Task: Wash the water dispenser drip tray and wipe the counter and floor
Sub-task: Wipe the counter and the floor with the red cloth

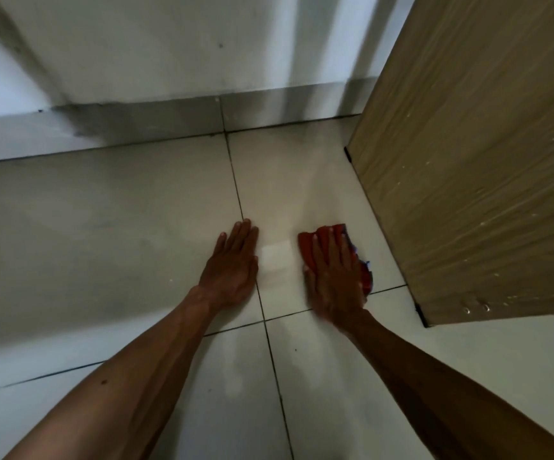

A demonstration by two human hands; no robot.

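A red cloth (307, 244) with a blue edge lies flat on the pale tiled floor (103, 227). My right hand (335, 277) presses down on it, fingers spread over the cloth. My left hand (234, 265) rests flat on the tile just left of it, palm down, holding nothing. Both hands sit close to a dark grout line. The drip tray and the water dispenser are out of view.
A wooden cabinet side (468, 161) stands on the floor immediately right of the cloth. A white wall (169, 44) with a grey skirting (136, 124) runs along the back. Bare tiles extend to the left.
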